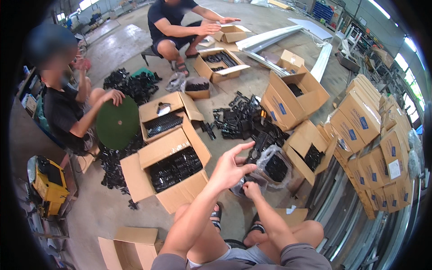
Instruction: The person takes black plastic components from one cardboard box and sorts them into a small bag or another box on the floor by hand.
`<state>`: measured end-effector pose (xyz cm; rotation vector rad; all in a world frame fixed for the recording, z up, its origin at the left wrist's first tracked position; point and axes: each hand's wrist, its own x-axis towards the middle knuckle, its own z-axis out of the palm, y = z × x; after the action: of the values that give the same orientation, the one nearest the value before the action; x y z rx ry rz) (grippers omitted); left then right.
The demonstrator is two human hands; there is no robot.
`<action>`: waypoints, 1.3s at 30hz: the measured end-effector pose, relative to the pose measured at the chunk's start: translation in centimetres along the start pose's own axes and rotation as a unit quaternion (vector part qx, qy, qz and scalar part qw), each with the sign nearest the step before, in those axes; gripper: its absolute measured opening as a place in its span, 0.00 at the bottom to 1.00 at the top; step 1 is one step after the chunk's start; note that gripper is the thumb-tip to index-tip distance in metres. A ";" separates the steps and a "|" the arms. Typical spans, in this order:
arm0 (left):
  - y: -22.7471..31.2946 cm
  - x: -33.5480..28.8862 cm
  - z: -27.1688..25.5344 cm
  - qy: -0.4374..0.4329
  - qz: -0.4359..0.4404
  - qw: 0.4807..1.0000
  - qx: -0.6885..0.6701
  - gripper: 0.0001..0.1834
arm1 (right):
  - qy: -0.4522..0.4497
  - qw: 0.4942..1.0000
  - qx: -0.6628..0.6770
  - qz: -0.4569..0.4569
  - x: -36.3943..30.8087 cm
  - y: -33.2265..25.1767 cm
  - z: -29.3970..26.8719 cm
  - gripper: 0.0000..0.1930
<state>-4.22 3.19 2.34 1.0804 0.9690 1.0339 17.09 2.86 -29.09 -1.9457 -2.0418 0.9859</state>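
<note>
In front of my knees, my left hand [230,167] has its thumb and forefinger curved around a long black plastic part [256,150], which overlaps the pile behind it. Just below and to the right, my right hand [252,190] is closed, and a small dark piece shows at its fingertips; its kind is too small to tell. Beside both hands stands a clear plastic bag [283,173] full of small black pieces. Beyond them lies a loose pile of black plastic parts [238,118].
Open cartons of black parts, one [175,168] at left and another [310,155] at right, flank me. A person [67,103] at left holds a green disc [118,122]; another person [173,27] sits at the back. Stacked cartons [360,117] and metal profiles [335,202] line the right.
</note>
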 end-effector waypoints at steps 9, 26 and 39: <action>0.7 -1.7 -1.4 0.009 -0.042 0.993 -0.112 0.38 | -0.027 0.992 0.005 0.121 1.6 -0.6 7.3 0.20; 0.5 -0.6 -0.2 0.016 -0.048 0.994 -0.099 0.39 | 0.055 0.988 0.064 0.130 0.7 -0.2 7.7 0.09; 1.8 -1.4 -0.4 0.023 -0.026 0.991 -0.127 0.39 | 0.257 0.800 0.542 -0.020 -3.7 -11.3 -12.1 0.07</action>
<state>-5.20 2.21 4.13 0.8215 0.8699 1.1102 14.62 4.26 -12.32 -1.2737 -0.8358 1.0787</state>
